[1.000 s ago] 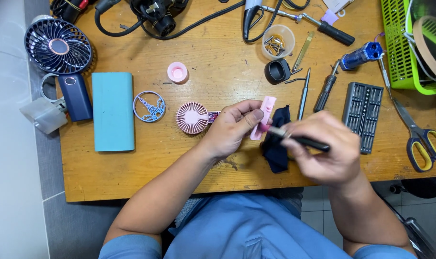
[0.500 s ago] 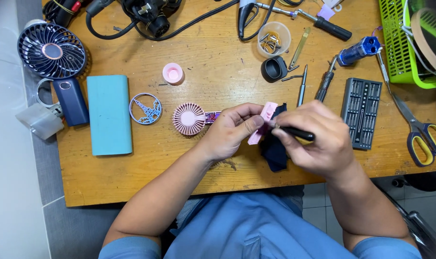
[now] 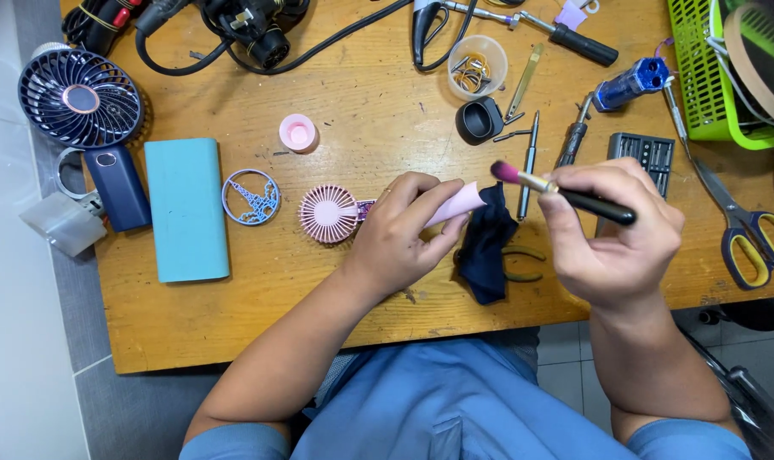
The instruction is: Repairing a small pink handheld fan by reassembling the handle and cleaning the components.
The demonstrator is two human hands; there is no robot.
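Near edge: both forearms enter from the bottom of the view in blue sleeves. Right hand (image 3: 612, 234) is closed around a small brush (image 3: 566, 194); fingers pressed on the black handle, most of it hidden inside the fist. Brush long axis runs roughly left-right, slightly tilted; the purple bristle tip points left and up, the handle end points right and down. Tip sits just above the dark blue cloth (image 3: 486, 243), apart from the fan handle.

Left hand (image 3: 401, 237) pinches the pink handheld fan (image 3: 331, 213) by its handle, thumb and fingers pressed together on it. Mid-handle is covered by the fingers; only the pale pink end shows at the right. Fan long axis lies left-right on the wooden table (image 3: 233, 315): round grille head points left, handle end right, next to the cloth. Pliers (image 3: 523, 264) are partly buried under the cloth; only the grips show.

Further out: teal power bank (image 3: 187, 209), round blue grille ring (image 3: 251, 197), small pink cap (image 3: 297, 132), navy fan (image 3: 84, 106), bit case (image 3: 651, 153), scissors (image 3: 745, 230). Far edge: green basket (image 3: 710, 77) cut off at the frame, black cables cut off at top.
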